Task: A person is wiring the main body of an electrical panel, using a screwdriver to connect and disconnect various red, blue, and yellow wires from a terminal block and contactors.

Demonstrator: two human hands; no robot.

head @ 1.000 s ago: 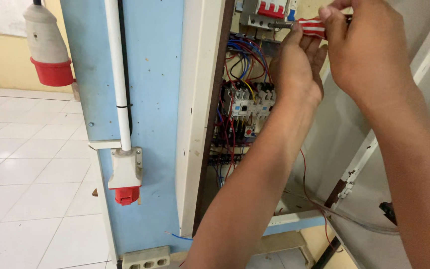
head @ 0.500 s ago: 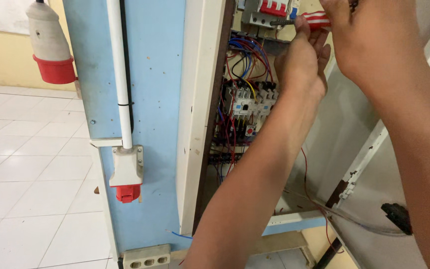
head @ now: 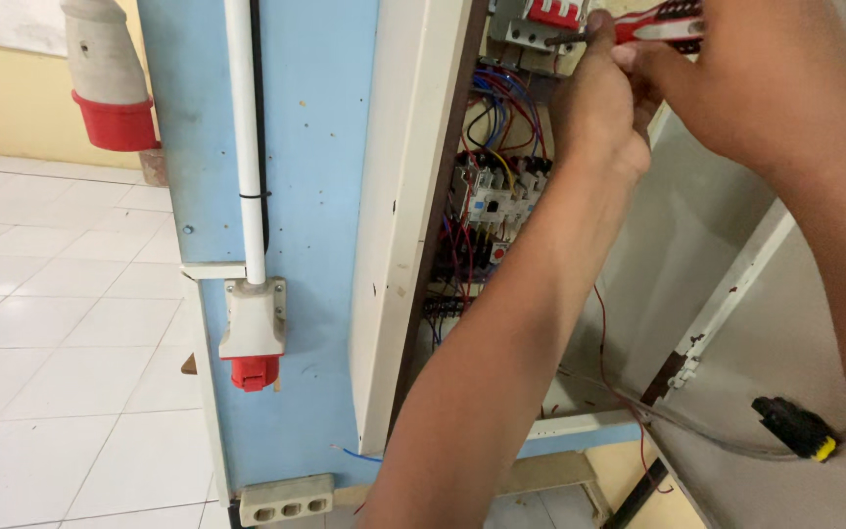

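Head view: white tiled floor point(head: 41, 323), blue panel point(head: 315, 147).

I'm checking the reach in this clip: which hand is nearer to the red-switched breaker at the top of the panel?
Left. The left hand sits just beside the breaker, fingertips near it; the right hand is farther right, gripping the screwdriver.

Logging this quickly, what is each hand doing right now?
Left hand: closed, fingertips at the screwdriver shaft by the breaker.
Right hand: closed on the screwdriver handle.

Soft even daylight, faint shadows, no glare, near forearms slightly blurred
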